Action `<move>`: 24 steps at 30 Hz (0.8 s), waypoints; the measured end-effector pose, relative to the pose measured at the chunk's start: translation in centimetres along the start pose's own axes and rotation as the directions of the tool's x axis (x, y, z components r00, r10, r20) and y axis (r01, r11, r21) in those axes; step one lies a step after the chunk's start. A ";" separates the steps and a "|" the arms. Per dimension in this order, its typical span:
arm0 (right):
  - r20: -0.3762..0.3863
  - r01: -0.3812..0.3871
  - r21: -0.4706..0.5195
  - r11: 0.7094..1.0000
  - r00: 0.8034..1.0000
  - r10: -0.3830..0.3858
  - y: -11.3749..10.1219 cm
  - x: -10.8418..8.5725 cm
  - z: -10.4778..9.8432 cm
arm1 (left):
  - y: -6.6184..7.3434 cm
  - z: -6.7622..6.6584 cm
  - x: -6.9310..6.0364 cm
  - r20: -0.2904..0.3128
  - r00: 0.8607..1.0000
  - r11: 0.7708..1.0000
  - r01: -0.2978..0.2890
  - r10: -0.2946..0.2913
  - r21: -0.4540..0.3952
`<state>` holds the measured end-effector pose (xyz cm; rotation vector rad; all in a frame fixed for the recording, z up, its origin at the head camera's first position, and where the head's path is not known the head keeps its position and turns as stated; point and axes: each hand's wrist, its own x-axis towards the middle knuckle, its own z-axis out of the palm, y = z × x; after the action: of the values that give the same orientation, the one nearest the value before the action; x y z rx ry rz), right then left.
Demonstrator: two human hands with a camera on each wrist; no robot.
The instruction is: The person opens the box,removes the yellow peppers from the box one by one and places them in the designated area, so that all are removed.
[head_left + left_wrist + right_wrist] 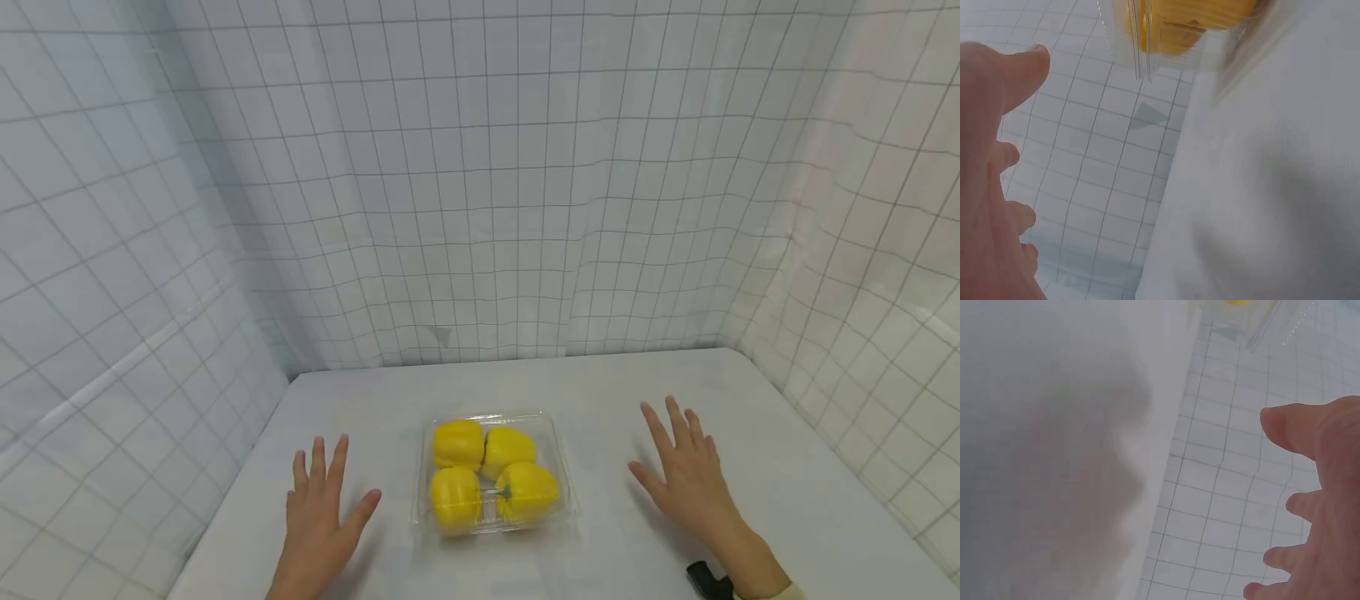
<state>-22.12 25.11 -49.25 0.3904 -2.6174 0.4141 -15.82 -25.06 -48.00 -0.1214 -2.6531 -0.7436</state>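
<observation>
- While we spread all fingers, our left hand [318, 521] and right hand [690, 487] hang released above the white table [600, 400], well apart
- Between our hands, and apart from both, we locate the clear plastic container [553, 446] on the table
- Inside the container we count four yellow bell peppers [507, 452], arranged in two rows of two
- At our right wrist we find a black object [707, 580]
- Beyond both hands we see a white grid-patterned curtain [480, 183]
</observation>
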 end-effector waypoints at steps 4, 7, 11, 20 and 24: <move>0.067 -0.028 0.204 0.979 0.998 0.015 -1.2 0.1 0.1 | 0.5 0.1 -0.1 0.043 0.999 0.986 0.018 -0.011 -0.164; 0.122 -0.064 0.396 0.916 0.992 0.016 -2.5 0.2 0.0 | 1.1 0.3 -0.1 0.077 0.997 0.965 0.021 -0.001 -0.260; 0.194 -0.112 0.594 0.796 0.981 -0.006 -4.2 0.0 -0.2 | 2.6 1.1 -0.1 0.137 0.991 0.938 0.050 -0.003 -0.344; 0.398 -0.282 0.765 0.579 0.914 -0.080 -6.9 -0.7 0.0 | 5.1 2.6 -0.5 0.295 0.955 0.876 0.152 -0.011 -0.458; 0.438 -0.298 0.759 0.579 0.892 -0.115 -7.9 -1.1 0.4 | 5.5 3.0 -0.8 0.335 0.942 0.871 0.171 -0.008 -0.460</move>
<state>-18.66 17.93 -48.35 0.7004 -2.6973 1.8107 -15.14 -18.76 -48.04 -0.2740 -2.7181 -1.5343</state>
